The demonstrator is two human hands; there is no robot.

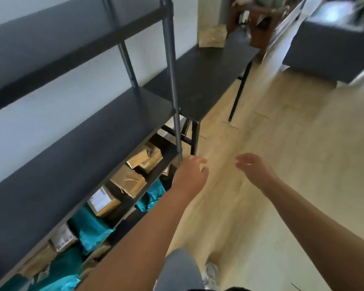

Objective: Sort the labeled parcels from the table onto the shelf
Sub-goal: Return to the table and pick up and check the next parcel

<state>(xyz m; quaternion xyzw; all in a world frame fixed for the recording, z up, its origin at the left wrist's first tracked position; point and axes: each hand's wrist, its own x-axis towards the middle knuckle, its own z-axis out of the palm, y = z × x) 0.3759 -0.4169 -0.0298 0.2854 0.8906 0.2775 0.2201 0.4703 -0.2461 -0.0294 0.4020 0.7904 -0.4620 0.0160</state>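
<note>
Head view shows both hands, left hand (190, 172) and right hand (253, 170), open and empty, most parcels (127, 181) already on the lower shelf (160, 162), and one brown parcel (212, 36) left on the tabletop (208, 76); nearly finished, I judge.

Both arms reach forward, left hand (190, 175) and right hand (253, 170) empty (fingers loosely curled).
</note>
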